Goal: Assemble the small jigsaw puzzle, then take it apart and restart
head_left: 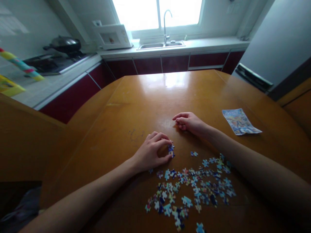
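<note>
My left hand [152, 150] rests on the wooden table [150, 106] and pinches a small blue jigsaw piece [171, 150] between thumb and fingers. Farther back, my right hand [188, 122] lies on the table with its fingers curled loosely together; nothing shows in it. A scatter of several colourful puzzle pieces [191, 187] is spread on the table in front of me, just right of and nearer than my left hand. One loose piece [194, 154] lies apart between the pile and my hands.
A printed picture sheet [240, 122] lies on the table at the right. Beyond the table a kitchen counter carries a sink with a tap [166, 42], a white microwave [113, 36] and a wok on the hob [65, 44].
</note>
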`<state>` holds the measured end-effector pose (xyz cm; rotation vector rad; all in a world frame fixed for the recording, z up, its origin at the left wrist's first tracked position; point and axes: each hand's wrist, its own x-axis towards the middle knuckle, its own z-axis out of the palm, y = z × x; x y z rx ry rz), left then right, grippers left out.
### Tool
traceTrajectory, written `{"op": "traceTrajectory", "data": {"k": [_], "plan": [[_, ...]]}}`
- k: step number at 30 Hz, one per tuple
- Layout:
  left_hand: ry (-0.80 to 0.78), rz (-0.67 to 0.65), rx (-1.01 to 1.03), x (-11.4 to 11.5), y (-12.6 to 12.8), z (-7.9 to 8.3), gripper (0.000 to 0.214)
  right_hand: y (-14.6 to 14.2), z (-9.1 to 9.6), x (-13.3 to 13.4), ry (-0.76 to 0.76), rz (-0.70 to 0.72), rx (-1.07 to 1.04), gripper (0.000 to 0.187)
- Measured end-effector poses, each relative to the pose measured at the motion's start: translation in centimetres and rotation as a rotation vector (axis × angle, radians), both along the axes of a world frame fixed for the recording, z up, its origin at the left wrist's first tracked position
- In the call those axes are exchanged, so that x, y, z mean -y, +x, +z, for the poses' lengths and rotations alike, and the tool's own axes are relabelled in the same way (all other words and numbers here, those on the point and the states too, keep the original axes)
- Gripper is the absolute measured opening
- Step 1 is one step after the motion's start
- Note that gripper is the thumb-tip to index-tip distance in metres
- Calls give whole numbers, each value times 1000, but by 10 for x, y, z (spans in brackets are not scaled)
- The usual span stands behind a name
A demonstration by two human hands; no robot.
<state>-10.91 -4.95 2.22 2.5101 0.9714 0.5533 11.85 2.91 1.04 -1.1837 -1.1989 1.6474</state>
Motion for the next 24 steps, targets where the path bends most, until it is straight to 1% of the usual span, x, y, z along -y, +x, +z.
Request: {"op": "traceTrajectory", "data": {"k": [10, 14, 16, 20, 22, 24], "plan": [[-23, -17, 31, 0, 0, 0, 30, 1, -3, -2, 18, 12, 10, 7], [-24, -23, 48, -1, 0, 0, 30, 2, -5, -2, 15, 9, -19, 7], [-30, -11, 74, -1, 0, 0, 28, 2, -5, -2, 14, 4, -28, 7], [-35, 67, 156, 0, 0, -1, 15, 2, -5, -2, 16, 12, -38, 6], [-30, 74, 163, -1, -1, -3, 15, 2, -5, -2, 12, 9, -43, 5], [-29, 52, 146, -1, -1, -5, 19, 1, -4, -2, 8, 2, -39, 4]]}}
